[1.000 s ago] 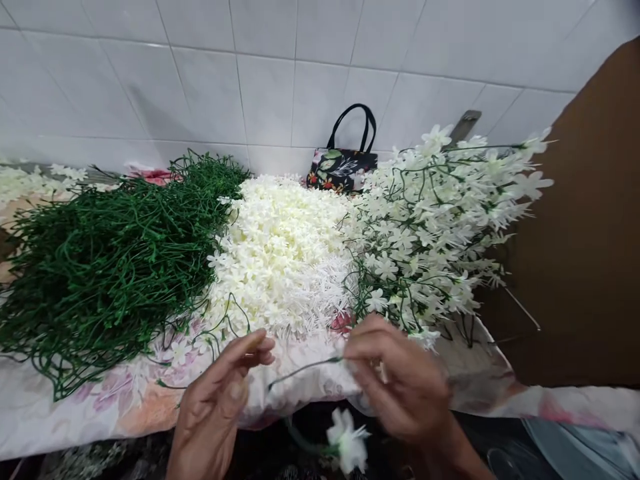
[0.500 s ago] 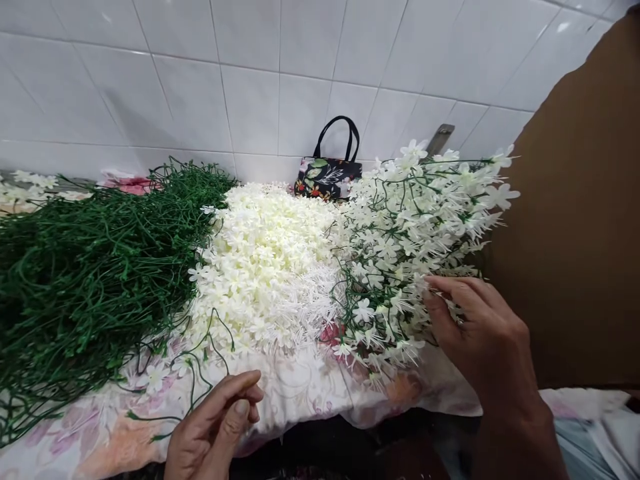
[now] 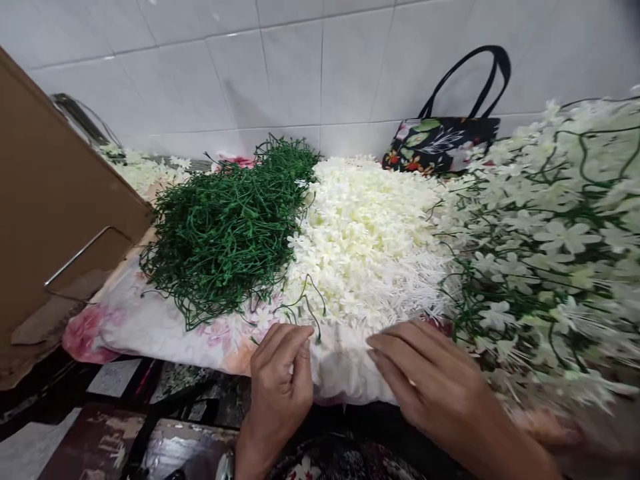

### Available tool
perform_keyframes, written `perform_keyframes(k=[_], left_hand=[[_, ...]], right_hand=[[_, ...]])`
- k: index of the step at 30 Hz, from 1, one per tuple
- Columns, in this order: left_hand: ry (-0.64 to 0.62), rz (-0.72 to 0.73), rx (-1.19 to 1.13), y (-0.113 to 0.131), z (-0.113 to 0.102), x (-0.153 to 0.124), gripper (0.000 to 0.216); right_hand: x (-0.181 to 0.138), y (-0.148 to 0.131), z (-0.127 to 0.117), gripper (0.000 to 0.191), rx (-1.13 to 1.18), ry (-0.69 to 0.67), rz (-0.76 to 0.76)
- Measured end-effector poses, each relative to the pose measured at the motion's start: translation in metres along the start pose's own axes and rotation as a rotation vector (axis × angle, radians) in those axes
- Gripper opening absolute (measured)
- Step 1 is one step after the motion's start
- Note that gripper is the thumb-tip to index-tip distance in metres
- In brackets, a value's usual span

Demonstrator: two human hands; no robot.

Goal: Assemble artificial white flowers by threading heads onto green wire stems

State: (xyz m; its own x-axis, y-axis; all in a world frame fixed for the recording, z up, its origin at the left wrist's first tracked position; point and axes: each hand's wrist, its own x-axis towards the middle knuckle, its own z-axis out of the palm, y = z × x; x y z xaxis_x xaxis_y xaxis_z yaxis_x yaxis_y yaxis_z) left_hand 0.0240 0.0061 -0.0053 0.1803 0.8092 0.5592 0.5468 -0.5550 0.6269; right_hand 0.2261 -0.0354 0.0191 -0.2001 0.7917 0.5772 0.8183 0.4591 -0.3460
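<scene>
My left hand is over the front edge of the flowered cloth, thumb and curled fingers drawn together; anything inside them is too small or hidden to make out. Just beyond its fingertips lie loose green stems. Facing it from the right, a short gap away, my right hand is slightly blurred, its fingers bent and pressed together; whether they hold anything is hidden. Between and beyond the hands spreads a heap of white artificial flower heads, with thin white stamens at its front right.
A heap of green plastic stems lies left of centre. White flowers on green stems are piled at right. A black floral handbag stands against the tiled wall. A brown cardboard panel rises at far left. Flowered cloth covers the surface.
The view has swung left. My right hand has left the stemmed flowers and come across near my left hand. My left hand has moved to the cloth's edge by the loose stems.
</scene>
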Motion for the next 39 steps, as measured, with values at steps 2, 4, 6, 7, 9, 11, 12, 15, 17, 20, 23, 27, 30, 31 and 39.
perform_keyframes(k=[2, 4, 6, 7, 9, 11, 12, 15, 17, 20, 23, 27, 30, 31, 39], left_hand=[[0.004, 0.073, 0.105, -0.004, -0.001, 0.005, 0.023], [0.033, 0.093, 0.195, -0.009, -0.003, 0.011, 0.023], [0.061, 0.091, 0.255, -0.013, -0.005, 0.017, 0.023], [0.068, 0.086, 0.271, -0.016, -0.006, 0.019, 0.023], [0.074, 0.067, 0.284, -0.019, -0.006, 0.021, 0.024], [0.069, 0.051, 0.27, -0.021, -0.005, 0.02, 0.024], [0.063, 0.044, 0.254, -0.02, -0.004, 0.018, 0.023], [0.083, 0.044, 0.179, -0.014, -0.007, 0.012, 0.024], [0.146, 0.042, 0.131, -0.006, -0.013, 0.006, 0.025], [0.196, -0.014, 0.058, 0.01, -0.022, -0.003, 0.027], [0.131, -0.198, -0.138, 0.025, -0.026, -0.01, 0.018], [0.039, -0.686, -0.63, 0.029, -0.02, -0.006, 0.022], [0.066, -0.907, -0.872, 0.026, -0.015, 0.004, 0.032], [0.064, -0.942, -0.899, 0.025, -0.013, 0.007, 0.031], [0.047, -0.976, -0.966, 0.029, -0.007, 0.013, 0.024]], right_hand=[[0.023, -0.005, 0.025, 0.02, -0.035, -0.118, -0.044], [0.04, -0.009, 0.042, 0.022, -0.063, -0.169, -0.053], [0.048, -0.013, 0.053, 0.021, -0.117, -0.224, -0.034], [0.049, -0.016, 0.057, 0.021, -0.157, -0.253, -0.016], [0.048, -0.021, 0.063, 0.019, -0.229, -0.294, 0.023], [0.045, -0.023, 0.067, 0.019, -0.248, -0.287, 0.064], [0.043, -0.023, 0.068, 0.02, -0.232, -0.265, 0.079], [0.037, -0.02, 0.066, 0.021, -0.135, -0.151, 0.091], [0.033, -0.018, 0.061, 0.022, -0.07, -0.073, 0.072], [0.028, -0.016, 0.05, 0.022, -0.02, 0.021, 0.026], [0.023, -0.018, 0.039, 0.018, -0.047, 0.101, -0.022], [0.013, -0.019, 0.028, 0.012, -0.118, 0.152, -0.157], [0.003, -0.017, 0.026, 0.01, -0.102, 0.096, -0.252], [0.0, -0.016, 0.026, 0.011, -0.086, 0.065, -0.272], [-0.004, -0.016, 0.027, 0.018, -0.014, -0.056, -0.203]])
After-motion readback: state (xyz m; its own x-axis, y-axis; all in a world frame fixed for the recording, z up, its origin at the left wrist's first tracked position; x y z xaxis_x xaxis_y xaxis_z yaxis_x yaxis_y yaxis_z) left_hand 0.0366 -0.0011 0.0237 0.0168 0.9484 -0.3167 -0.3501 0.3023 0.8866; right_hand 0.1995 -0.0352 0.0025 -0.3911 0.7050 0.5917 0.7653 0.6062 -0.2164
